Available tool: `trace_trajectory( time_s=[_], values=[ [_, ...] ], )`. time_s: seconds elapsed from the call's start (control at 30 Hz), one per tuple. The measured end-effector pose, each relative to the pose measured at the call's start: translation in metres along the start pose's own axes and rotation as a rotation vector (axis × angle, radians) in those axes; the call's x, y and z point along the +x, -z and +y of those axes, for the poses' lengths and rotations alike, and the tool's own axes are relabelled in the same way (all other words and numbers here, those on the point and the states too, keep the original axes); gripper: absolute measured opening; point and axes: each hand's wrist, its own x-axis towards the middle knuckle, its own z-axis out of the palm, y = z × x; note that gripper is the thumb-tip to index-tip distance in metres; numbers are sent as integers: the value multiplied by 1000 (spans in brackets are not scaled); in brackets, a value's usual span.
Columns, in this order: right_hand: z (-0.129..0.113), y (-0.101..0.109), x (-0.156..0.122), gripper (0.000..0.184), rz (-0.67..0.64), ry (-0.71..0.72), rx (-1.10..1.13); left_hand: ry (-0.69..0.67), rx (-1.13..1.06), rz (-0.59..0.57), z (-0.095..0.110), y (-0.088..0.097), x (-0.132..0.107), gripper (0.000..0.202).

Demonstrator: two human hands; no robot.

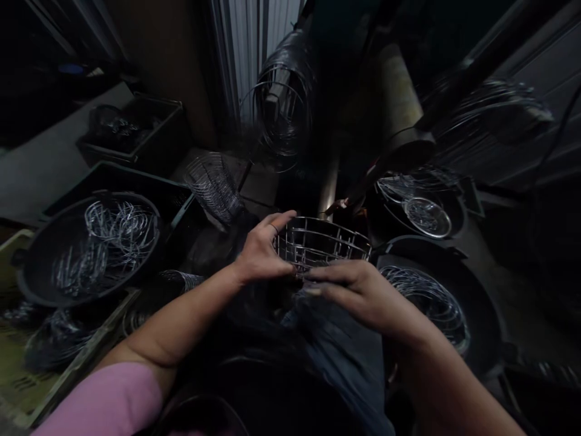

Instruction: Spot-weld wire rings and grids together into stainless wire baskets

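A round wire basket frame (323,242) of shiny metal rods is held in front of me, above my lap. My left hand (263,251) grips its near left rim, thumb and fingers curled around the wires. My right hand (358,290) holds the near lower edge of the same frame, fingers stretched leftward along it. A pink sleeve covers my left upper arm.
A dark round tub (40,272) at the left holds loose wire rings. A stack of finished wire baskets (213,184) leans behind it. Another tub of wire rings (472,303) sits at the right, with a coil of wire (281,103) hanging ahead and a machine arm (399,139).
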Motion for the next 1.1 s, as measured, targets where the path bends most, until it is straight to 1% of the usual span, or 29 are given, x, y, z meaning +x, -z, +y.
trace_trajectory(
  time_s=[0.07,0.1,0.2,0.27,0.3,0.37,0.5,0.6,0.67,0.73,0.83,0.97,1.1],
  values=[
    [5,1,4,20,-24,-69,-32,-59,130,-14,9,-4,-8,87],
    [7,0,4,21,-22,-95,-105,-80,179,-17,11,-7,-11,88],
    [6,-9,-2,21,25,-183,-482,-109,264,-25,10,-14,-13,88],
    [3,-17,-10,31,60,-228,-747,-101,266,-18,9,-18,-11,85],
    [2,-21,-14,37,67,-232,-843,-92,255,-11,9,-19,-9,84],
    [3,-25,-19,45,68,-207,-949,-73,220,3,9,-22,-5,83],
    [17,-25,-20,45,106,-163,-1030,-61,190,21,10,-30,4,82],
    [31,-22,-18,42,207,-116,-1062,-62,190,36,8,-36,10,82],
    [40,-19,-17,39,305,-48,-1026,-53,180,35,7,-38,14,83],
    [47,-15,-16,34,397,51,-960,-35,152,31,7,-39,18,85],
    [54,-8,-13,29,478,177,-873,-8,95,28,5,-41,23,86],
    [56,3,-5,28,497,211,-846,22,44,45,2,-43,31,86],
    [57,15,5,30,434,158,-857,45,-11,60,-3,-45,41,87]
  ],
)
